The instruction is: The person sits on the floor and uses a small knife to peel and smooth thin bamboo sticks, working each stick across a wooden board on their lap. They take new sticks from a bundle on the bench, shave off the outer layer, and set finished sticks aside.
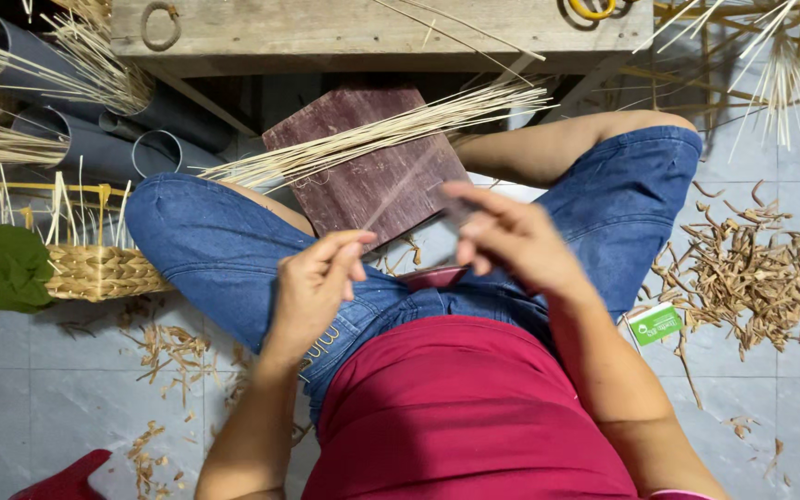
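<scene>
Left hand [312, 282] pinches a thin strip [398, 196] over the lap; right hand [506, 236], blurred, grip closed on a dark tool [460, 215]. A small green-and-white packet [655, 324] lies on the floor beside the right thigh.

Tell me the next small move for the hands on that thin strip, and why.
Probably draw the thin strip further through: the left hand pinches its near end, the right hand is blurred beside it over the dark board, and shavings litter the floor.
</scene>
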